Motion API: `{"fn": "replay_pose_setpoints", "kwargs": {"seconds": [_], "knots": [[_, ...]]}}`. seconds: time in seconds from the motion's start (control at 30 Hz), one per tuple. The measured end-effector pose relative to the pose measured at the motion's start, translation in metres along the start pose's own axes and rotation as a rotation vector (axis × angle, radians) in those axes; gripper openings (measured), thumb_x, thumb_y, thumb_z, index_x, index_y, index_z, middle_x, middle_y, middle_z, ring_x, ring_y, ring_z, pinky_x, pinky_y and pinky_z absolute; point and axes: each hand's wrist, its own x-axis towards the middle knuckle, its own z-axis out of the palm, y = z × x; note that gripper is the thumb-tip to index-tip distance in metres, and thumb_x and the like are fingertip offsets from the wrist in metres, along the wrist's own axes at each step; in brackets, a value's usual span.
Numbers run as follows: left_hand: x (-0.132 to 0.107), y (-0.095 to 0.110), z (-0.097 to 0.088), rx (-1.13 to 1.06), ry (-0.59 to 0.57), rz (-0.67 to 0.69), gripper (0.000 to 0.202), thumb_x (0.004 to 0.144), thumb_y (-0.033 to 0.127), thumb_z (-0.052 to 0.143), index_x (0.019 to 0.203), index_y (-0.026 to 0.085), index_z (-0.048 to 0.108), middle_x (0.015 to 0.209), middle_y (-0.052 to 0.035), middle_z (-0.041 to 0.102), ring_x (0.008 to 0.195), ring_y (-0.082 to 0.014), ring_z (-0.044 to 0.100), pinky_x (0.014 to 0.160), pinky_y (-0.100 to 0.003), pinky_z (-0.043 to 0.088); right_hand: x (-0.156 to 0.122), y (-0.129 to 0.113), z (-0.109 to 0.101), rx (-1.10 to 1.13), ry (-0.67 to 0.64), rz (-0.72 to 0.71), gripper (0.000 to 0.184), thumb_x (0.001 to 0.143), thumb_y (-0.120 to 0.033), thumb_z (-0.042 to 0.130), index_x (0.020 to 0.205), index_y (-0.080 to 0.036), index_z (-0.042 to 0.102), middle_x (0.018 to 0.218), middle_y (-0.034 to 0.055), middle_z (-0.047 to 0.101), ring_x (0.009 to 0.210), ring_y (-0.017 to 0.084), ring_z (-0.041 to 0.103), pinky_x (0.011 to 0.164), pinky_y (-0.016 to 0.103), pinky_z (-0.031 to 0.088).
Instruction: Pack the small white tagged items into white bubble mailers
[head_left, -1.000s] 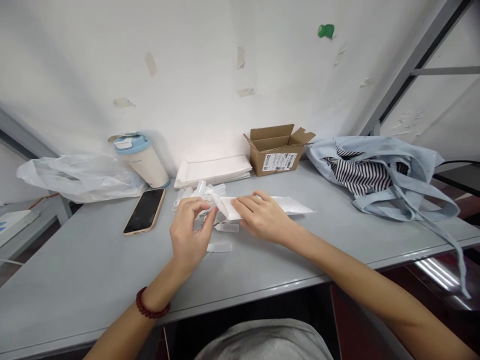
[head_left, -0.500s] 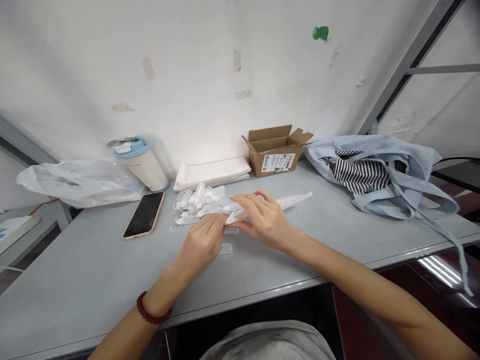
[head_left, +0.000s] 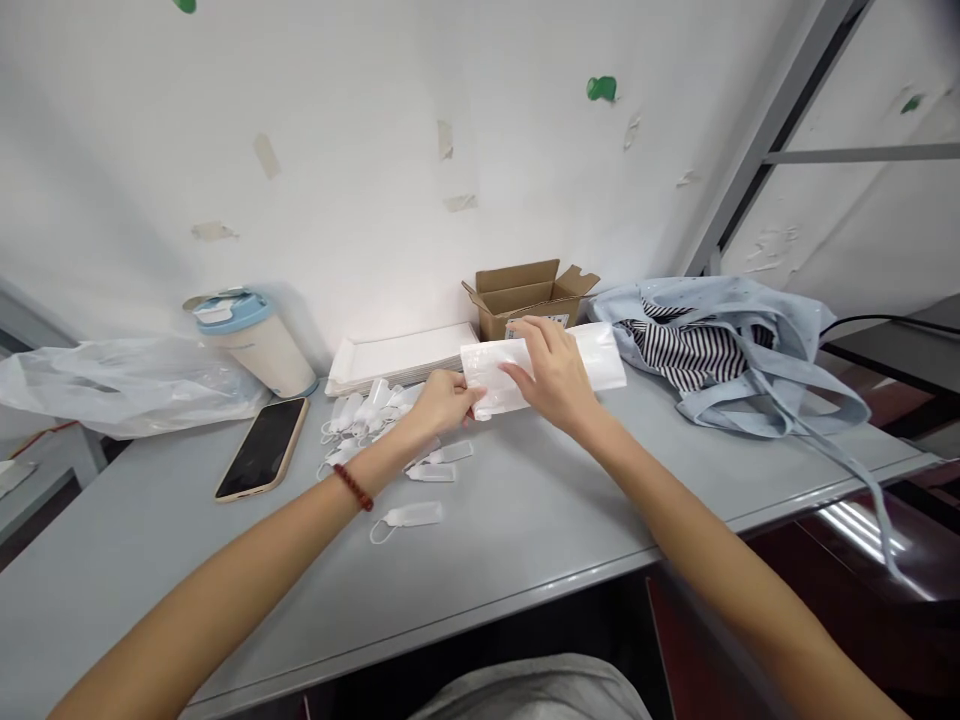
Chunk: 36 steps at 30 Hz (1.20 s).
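Observation:
A white, glossy plastic bag (head_left: 600, 358) is held up above the table, stretched sideways between my hands. My left hand (head_left: 444, 402) pinches the lower corner of its left end. My right hand (head_left: 553, 375) grips the bag nearer the middle, with the thumb on its front and the fingers toward the upper edge. Whatever is inside the bag, if anything, cannot be made out. Below and left of my left hand lies a loose pile of small white, translucent tags with string loops (head_left: 364, 412). One such tag (head_left: 414, 514) lies apart from them, nearer the table's front.
A phone (head_left: 262, 448), a blue-lidded cup (head_left: 262, 345) and a white plastic bundle (head_left: 135, 385) are at the left. Stacked white trays (head_left: 397, 352) and an open cardboard box (head_left: 491, 318) stand by the wall. At the right lies a light-blue cloth bag (head_left: 795, 330).
Both hands have raised the white bag and turned its broad side toward me. My left hand has moved up and away from the tags, uncovering several of them. The view has shifted slightly.

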Motion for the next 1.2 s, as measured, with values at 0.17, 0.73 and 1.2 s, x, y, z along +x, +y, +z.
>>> {"fn": "replay_pose_setpoints", "kwargs": {"seconds": [0.17, 0.73, 1.2], "knots": [[0.051, -0.008, 0.012, 0.018, -0.121, -0.143, 0.026, 0.078, 0.023, 0.058, 0.053, 0.015, 0.053, 0.050, -0.0030, 0.059, 0.044, -0.0105, 0.051, 0.047, -0.022, 0.042, -0.002, 0.037, -0.008, -0.080, -0.739, 0.246, 0.054, 0.079, -0.035, 0.066, 0.126, -0.017, 0.046, 0.125, 0.0158, 0.049, 0.116, 0.031, 0.045, 0.088, 0.041, 0.041], [0.080, -0.022, -0.047, 0.849, 0.179, 0.025, 0.020, 0.080, 0.027, 0.060, 0.090, 0.010, 0.066, 0.097, -0.0178, 0.065, 0.097, -0.0313, 0.060, 0.076, -0.035, 0.046, -0.016, 0.036, 0.023, -0.320, -0.901, 0.323, 0.050, 0.092, -0.033, 0.046, 0.140, -0.025, 0.034, 0.122, 0.0204, 0.046, 0.112, 0.035, 0.046, 0.084, 0.047, 0.041], [0.072, -0.017, -0.052, 1.220, 0.155, 0.291, 0.031, 0.074, -0.006, 0.042, 0.089, 0.006, 0.067, 0.091, -0.0199, 0.065, 0.095, -0.0282, 0.059, 0.070, -0.032, 0.043, -0.016, 0.010, 0.017, -0.201, -0.644, 0.194, 0.067, 0.086, -0.044, 0.056, 0.139, -0.013, 0.030, 0.137, 0.0262, 0.038, 0.127, 0.036, 0.038, 0.091, 0.051, 0.039]]}}
